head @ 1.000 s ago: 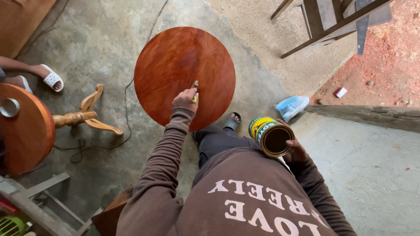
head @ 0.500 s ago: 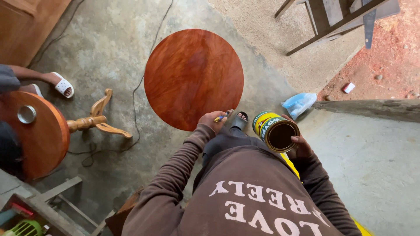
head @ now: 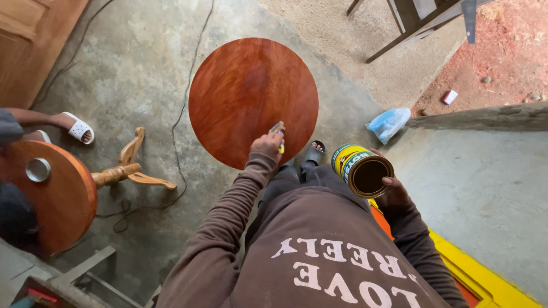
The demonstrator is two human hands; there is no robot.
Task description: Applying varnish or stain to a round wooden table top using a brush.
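Note:
A round reddish-brown wooden tabletop (head: 245,91) with a glossy wet look lies over the concrete floor in front of me. My left hand (head: 266,145) is shut on a small brush (head: 278,130) whose tip touches the near edge of the tabletop. To the right of it, my right hand (head: 394,194) holds an open yellow and green tin can (head: 361,168) of dark liquid at knee height. My foot in a black sandal (head: 314,151) shows just below the tabletop.
A second round table (head: 51,194) lies on its side at the left, its pale pedestal legs (head: 123,171) pointing right. Another person's foot in a white sandal (head: 77,128) is beside it. A black cable (head: 182,114), a blue plastic bag (head: 388,122) and a wooden frame (head: 411,23) are nearby.
My left hand drew the brush back from the tabletop to the can, then returned it to the tabletop's near edge. The can stayed in my right hand.

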